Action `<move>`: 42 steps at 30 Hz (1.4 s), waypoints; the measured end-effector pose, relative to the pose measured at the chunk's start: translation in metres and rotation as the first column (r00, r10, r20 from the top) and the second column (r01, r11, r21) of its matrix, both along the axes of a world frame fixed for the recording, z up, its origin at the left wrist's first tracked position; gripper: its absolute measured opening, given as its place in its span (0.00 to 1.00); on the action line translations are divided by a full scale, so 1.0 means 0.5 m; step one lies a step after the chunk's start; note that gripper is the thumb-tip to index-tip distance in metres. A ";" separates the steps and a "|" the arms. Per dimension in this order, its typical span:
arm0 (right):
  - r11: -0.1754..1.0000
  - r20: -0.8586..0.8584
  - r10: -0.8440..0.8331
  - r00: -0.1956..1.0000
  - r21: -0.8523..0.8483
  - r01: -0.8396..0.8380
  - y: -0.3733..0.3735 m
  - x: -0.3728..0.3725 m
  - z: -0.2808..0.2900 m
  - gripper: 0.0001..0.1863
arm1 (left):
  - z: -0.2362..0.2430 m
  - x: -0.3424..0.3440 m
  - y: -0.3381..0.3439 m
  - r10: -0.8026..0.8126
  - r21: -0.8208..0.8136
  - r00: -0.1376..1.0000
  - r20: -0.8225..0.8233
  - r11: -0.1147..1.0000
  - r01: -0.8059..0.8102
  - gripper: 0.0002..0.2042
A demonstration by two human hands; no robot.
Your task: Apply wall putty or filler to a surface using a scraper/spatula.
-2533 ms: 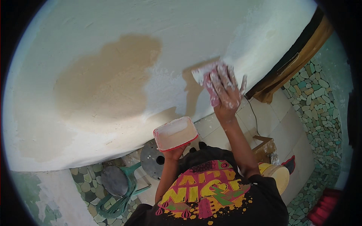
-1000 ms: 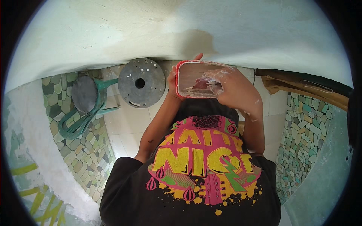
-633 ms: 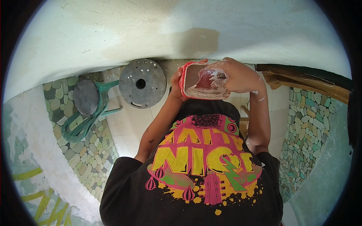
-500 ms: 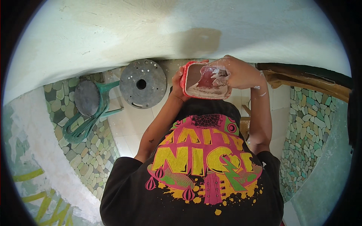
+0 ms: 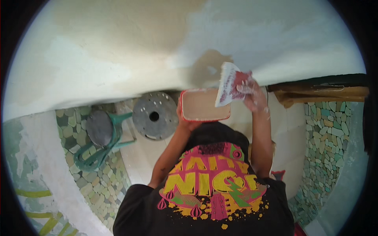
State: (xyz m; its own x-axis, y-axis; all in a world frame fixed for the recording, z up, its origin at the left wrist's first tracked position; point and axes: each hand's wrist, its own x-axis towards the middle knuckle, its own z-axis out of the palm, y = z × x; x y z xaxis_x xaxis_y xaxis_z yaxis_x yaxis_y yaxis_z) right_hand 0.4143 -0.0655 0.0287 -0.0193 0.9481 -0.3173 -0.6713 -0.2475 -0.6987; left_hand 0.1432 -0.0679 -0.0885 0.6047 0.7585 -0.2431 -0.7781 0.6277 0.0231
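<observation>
My left hand (image 5: 184, 121) grips a rectangular red-rimmed tub (image 5: 205, 119) by its left side and underside. Pale beige paste (image 5: 199, 103) coats the tub's inside. Above the tub's right end, my right hand (image 5: 255, 96) is closed on a flat red putty scraper (image 5: 231, 85). White paste covers the scraper's wide edge, which is tilted up toward the wall. White smears mark my right fingers and wrist.
A pale plastered wall (image 5: 130, 51) fills the far side, with damp-looking darker patches. To the left are a round grey perforated disc (image 5: 155, 118) and a green plastic chair-like frame (image 5: 114, 135) with a grey round top. Brown boards (image 5: 319, 94) lie at right. Pebble tiles (image 5: 325, 141) border the floor.
My right hand has lifted the scraper out of the tub, its edge now loaded with white paste. The tub sits lower in view and the wall fills more of it.
</observation>
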 end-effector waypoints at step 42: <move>0.296 0.396 -0.818 -0.418 0.912 0.286 0.215 -0.377 0.341 0.28 | 0.141 -0.372 0.075 -0.190 -0.025 0.981 -0.031 0.982 0.189 0.35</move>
